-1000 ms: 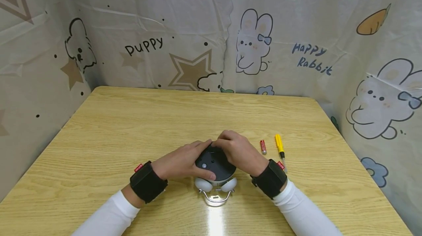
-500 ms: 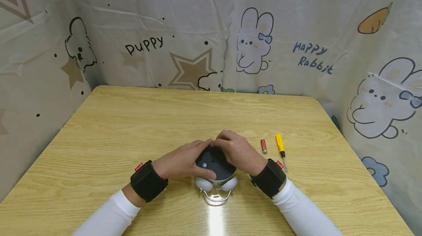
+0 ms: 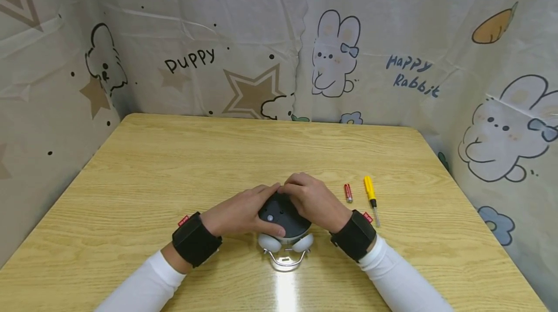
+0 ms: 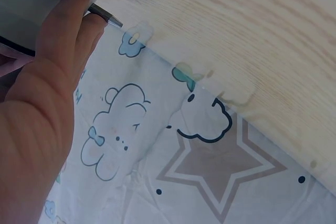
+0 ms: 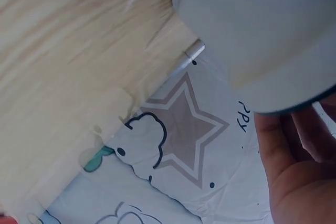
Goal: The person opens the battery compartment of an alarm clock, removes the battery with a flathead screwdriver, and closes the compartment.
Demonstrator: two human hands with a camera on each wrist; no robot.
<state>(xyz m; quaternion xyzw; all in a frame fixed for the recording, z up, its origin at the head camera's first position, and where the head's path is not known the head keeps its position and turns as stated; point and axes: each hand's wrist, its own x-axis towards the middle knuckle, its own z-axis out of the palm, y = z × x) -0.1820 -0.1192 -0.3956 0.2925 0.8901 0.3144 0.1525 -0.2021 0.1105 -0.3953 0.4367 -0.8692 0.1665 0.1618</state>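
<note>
A twin-bell alarm clock (image 3: 289, 222) lies with its dark back up, its white bells (image 3: 270, 242) and wire handle (image 3: 285, 265) towards me. My left hand (image 3: 241, 211) grips its left side, thumb across the back and fingers round the white casing (image 4: 31, 3). At the far edge of the back, my right hand (image 3: 316, 201) bends its fingers in. From the right wrist camera, the fingertips of that right hand (image 5: 299, 177) meet the dark rim below the white casing (image 5: 257, 35). The hand hides the right part of the back.
Right of the clock lie a red battery (image 3: 348, 193) and a screwdriver (image 3: 369, 190) with a yellow handle. The wooden table (image 3: 196, 157) ends at a printed cloth (image 3: 244, 36) behind and at both sides. A metal foot (image 5: 195, 51) juts from the clock.
The right wrist has shifted very slightly left, its fingers staying at the clock's far edge. Left hand, clock, battery and screwdriver keep their places.
</note>
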